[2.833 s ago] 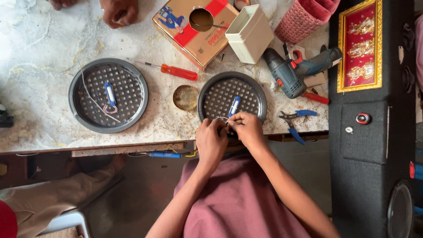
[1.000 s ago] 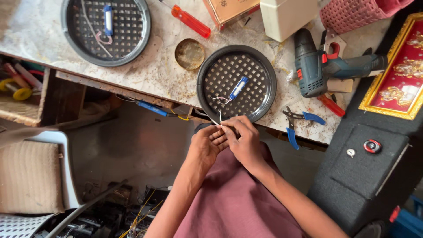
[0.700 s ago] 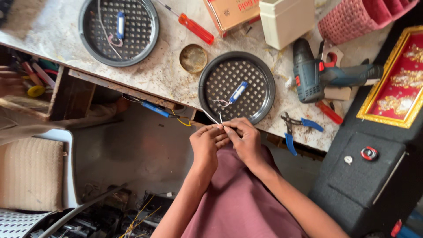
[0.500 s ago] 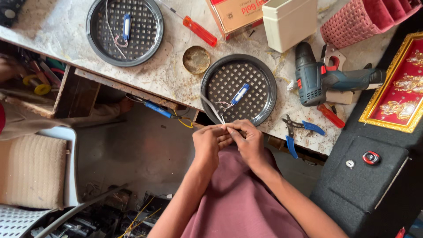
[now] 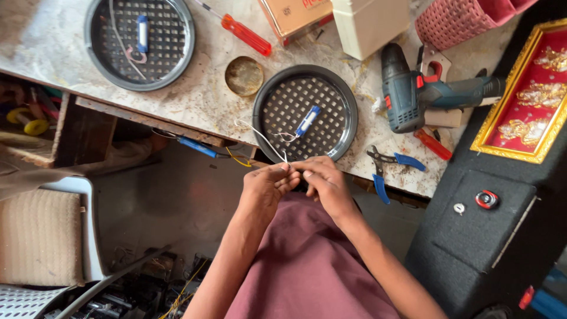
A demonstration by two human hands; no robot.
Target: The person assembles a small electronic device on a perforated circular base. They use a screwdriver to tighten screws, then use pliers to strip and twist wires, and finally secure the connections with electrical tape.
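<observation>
My left hand (image 5: 267, 185) and my right hand (image 5: 322, 180) meet fingertip to fingertip at the near edge of the marble table (image 5: 195, 97). Between them they pinch a thin white wire (image 5: 260, 135). The wire loops up over the rim of a round black perforated tray (image 5: 305, 112) toward a small blue and white cylindrical part (image 5: 308, 120) lying in that tray. Both hands are just below the tray's near rim.
A second perforated tray (image 5: 139, 41) with a blue part and wire lies far left. A red-handled screwdriver (image 5: 245, 33), brass lid (image 5: 244, 75), blue cordless drill (image 5: 413, 94), blue-handled pliers (image 5: 387, 168), cardboard box, white box, pink basket and a black speaker cabinet (image 5: 490, 236) surround the spot.
The view has shifted, with the table edge now nearer the top. My hands stay together on the white wire, which now arcs further left over the tray rim.
</observation>
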